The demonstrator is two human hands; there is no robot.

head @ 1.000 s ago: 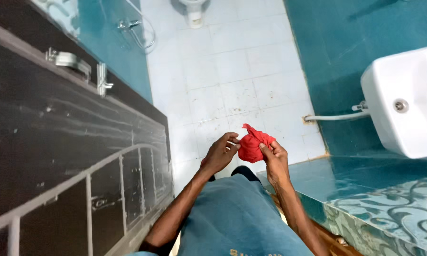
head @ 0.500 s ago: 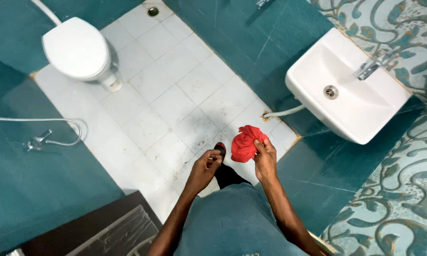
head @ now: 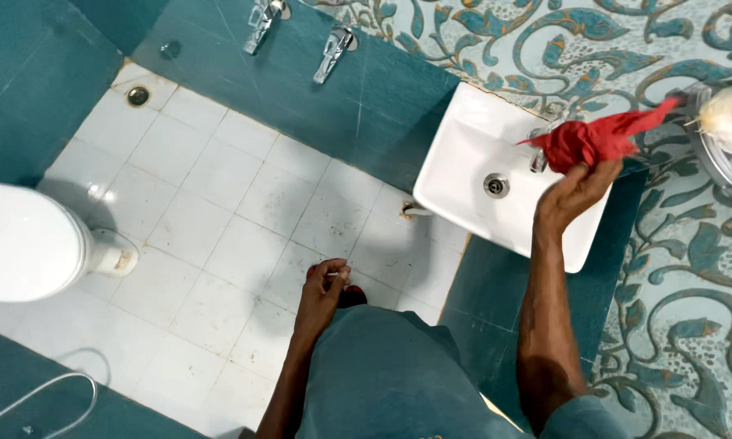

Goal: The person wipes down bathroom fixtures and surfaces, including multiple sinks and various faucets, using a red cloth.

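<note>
- Toilet [head: 24,242] stands at far left, on white floor tiles [head: 220,187].
- My left hand [head: 321,294] hangs low, fingers curled, pinching something small.
- My right hand [head: 573,193] grips the red cloth [head: 598,138] over the sink [head: 472,162], by its tap [head: 538,150]; swung carelessly, the cloth could snag there.

teal walls [head: 366,89], white floor tiles [head: 220,203], sink [head: 464,171], toilet [head: 24,244]

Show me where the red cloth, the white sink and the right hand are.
red cloth [head: 587,140], head view, on its bunched middle.
white sink [head: 464,167], head view, on the basin's bare inside.
right hand [head: 576,193], head view, on the back of the hand.
</note>
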